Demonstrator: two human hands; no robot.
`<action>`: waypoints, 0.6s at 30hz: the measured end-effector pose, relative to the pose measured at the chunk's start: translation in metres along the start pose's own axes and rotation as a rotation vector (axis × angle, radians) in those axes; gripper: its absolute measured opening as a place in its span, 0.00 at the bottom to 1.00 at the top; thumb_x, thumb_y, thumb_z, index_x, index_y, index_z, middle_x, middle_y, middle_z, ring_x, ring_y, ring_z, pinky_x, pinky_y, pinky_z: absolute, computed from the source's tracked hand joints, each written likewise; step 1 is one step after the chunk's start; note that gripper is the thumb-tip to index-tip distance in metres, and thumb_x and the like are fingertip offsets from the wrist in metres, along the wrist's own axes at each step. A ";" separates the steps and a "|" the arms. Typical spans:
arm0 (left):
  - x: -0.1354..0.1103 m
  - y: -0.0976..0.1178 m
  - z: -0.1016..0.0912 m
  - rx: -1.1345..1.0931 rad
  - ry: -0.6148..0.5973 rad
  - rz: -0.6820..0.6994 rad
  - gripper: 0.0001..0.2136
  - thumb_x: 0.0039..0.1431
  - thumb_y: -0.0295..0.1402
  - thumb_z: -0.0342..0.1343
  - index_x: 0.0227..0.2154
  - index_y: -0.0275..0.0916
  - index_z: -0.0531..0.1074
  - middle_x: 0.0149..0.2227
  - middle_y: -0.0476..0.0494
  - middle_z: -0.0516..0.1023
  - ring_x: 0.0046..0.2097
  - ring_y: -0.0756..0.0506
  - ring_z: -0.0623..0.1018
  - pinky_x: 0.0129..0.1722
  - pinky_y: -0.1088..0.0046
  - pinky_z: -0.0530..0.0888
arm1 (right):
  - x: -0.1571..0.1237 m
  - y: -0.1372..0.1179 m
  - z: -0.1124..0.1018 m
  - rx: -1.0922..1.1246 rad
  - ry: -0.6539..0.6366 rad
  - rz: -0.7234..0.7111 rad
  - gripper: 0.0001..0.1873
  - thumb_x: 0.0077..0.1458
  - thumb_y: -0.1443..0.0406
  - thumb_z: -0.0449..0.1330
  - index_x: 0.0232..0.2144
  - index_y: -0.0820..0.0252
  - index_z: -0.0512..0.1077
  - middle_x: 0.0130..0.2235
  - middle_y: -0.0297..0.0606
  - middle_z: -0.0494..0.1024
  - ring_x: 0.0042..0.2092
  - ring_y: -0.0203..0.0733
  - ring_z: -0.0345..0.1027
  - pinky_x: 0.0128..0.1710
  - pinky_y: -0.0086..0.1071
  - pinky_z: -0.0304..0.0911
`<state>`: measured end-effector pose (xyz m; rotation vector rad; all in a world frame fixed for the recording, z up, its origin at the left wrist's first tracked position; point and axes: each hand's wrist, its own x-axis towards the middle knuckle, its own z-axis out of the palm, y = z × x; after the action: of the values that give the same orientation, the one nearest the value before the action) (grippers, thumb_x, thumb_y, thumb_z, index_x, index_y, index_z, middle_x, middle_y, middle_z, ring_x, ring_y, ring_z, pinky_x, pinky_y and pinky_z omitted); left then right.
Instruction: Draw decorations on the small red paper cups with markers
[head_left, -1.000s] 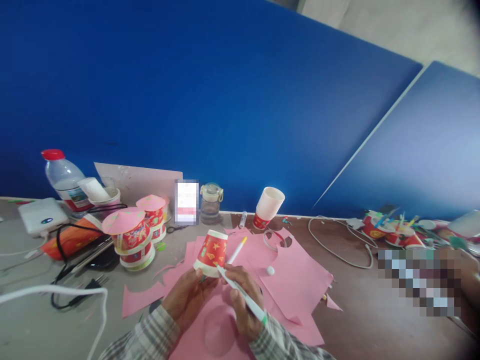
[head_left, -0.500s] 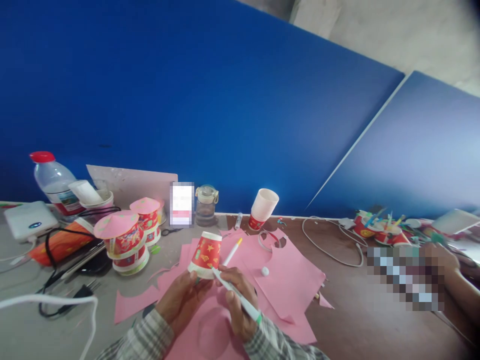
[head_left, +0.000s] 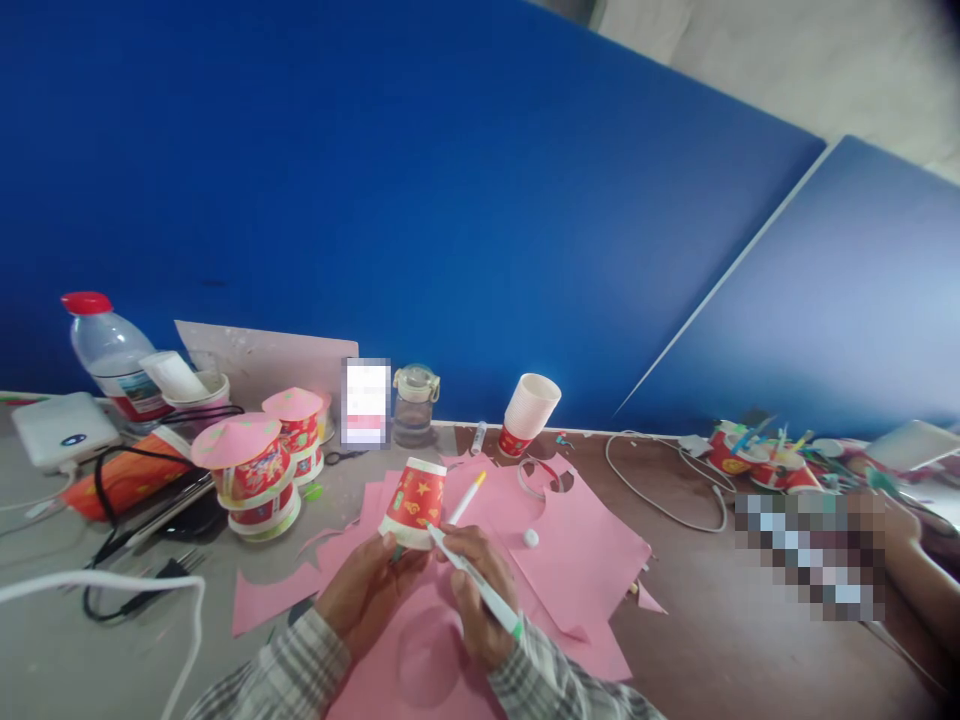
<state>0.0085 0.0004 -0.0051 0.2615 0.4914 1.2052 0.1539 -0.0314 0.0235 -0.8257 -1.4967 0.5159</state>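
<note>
Since half a second ago, the tip of my white marker (head_left: 491,600) has crept slightly higher on the red paper cup (head_left: 415,495), while the cup sits much the same in my grasp. It is upside down, base up and slightly tilted, held just above the pink paper (head_left: 577,570). My left hand (head_left: 367,590) grips it by the wide rim, thumb on the near side, other fingers partly hidden beneath. My right hand (head_left: 480,590) is closed around the marker, green end toward me, its tip at the lower part of the printed wall.

Just beyond my right fingers, a yellow-tipped pen (head_left: 469,497) slants over the paper, and a small white ball (head_left: 531,538) rests near it. Past the paper on the bench (head_left: 720,610) stand a leaning cup stack (head_left: 534,400) and a lidded jar (head_left: 414,420). Over to my left are two cup models with pink cone tops, a front model (head_left: 255,478) and a rear model (head_left: 300,435), then a red-capped bottle (head_left: 124,360). At far right, another person's hand (head_left: 877,530) reaches in beside a pixelated patch
</note>
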 end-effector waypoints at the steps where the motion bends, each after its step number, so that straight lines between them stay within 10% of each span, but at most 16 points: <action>1: 0.000 0.000 0.000 0.000 -0.002 0.000 0.13 0.38 0.28 0.59 0.31 0.30 0.74 0.32 0.30 0.80 0.35 0.36 0.75 0.37 0.60 0.73 | 0.000 0.000 0.000 -0.002 -0.007 -0.008 0.13 0.54 0.60 0.51 0.36 0.57 0.73 0.32 0.44 0.77 0.36 0.52 0.72 0.35 0.41 0.69; 18: -0.001 0.000 0.002 -0.014 0.028 0.003 0.13 0.37 0.27 0.58 0.31 0.32 0.74 0.30 0.32 0.80 0.35 0.36 0.75 0.37 0.57 0.72 | -0.001 0.002 0.001 -0.070 -0.036 0.010 0.11 0.52 0.65 0.53 0.37 0.56 0.72 0.32 0.42 0.77 0.35 0.51 0.73 0.34 0.39 0.68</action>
<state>0.0092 -0.0009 -0.0036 0.2339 0.5068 1.2165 0.1529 -0.0300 0.0211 -0.8834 -1.5514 0.4903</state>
